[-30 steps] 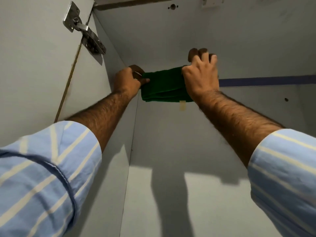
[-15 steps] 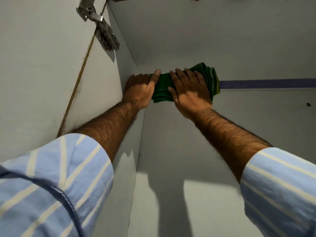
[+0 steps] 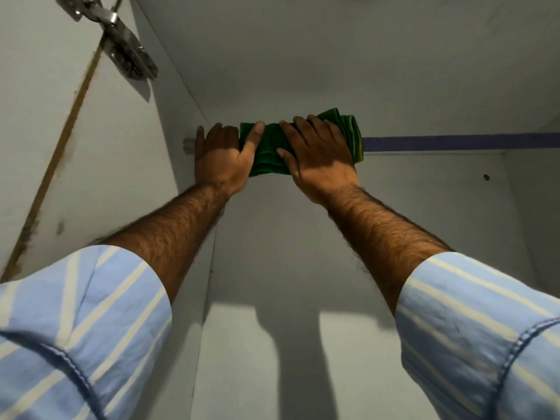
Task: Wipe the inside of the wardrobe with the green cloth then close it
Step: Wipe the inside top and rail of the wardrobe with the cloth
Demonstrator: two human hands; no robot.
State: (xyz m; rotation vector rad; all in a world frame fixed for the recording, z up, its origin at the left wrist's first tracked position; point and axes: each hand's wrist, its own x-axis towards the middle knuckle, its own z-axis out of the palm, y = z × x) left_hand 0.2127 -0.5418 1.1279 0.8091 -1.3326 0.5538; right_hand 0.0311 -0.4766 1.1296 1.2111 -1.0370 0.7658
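Head view, looking up into a pale grey laminate wardrobe interior (image 3: 303, 237). Folded, bunched dark green cloth (image 3: 269, 156) pressed flat against the back panel, high up near the left rear corner, level with a dark blue horizontal strip (image 3: 454, 144) running off to the right. Left hand (image 3: 221, 156) spread open, palm to the panel, thumb lying over the cloth's left end; fingers reaching toward the corner, just beside a small grey fitting (image 3: 188, 145). Right hand (image 3: 318, 153) also flat and open, fingers splayed across the cloth's right half, pinning rather than gripping. Yellowish folded layers showing at the cloth's right edge, beyond the fingers. Blue-and-white striped sleeves rolled back from both forearms. Metal cabinet hinge (image 3: 127, 53) at upper left on the side wall, door (image 3: 39, 122) swung out beside it, brown edge worn and stained.

Judged mid-wipe, door closing not yet begun. Risks from here: cloth held by palm pressure alone, so any easing off likely drops it down the back panel. Bundle may unfold or roll under a sideways push, leaving bare palm on the laminate. Corner apt to be missed, since left hand, not cloth, sits closest to it. Fitting and hinge both likely snag points for fabric.
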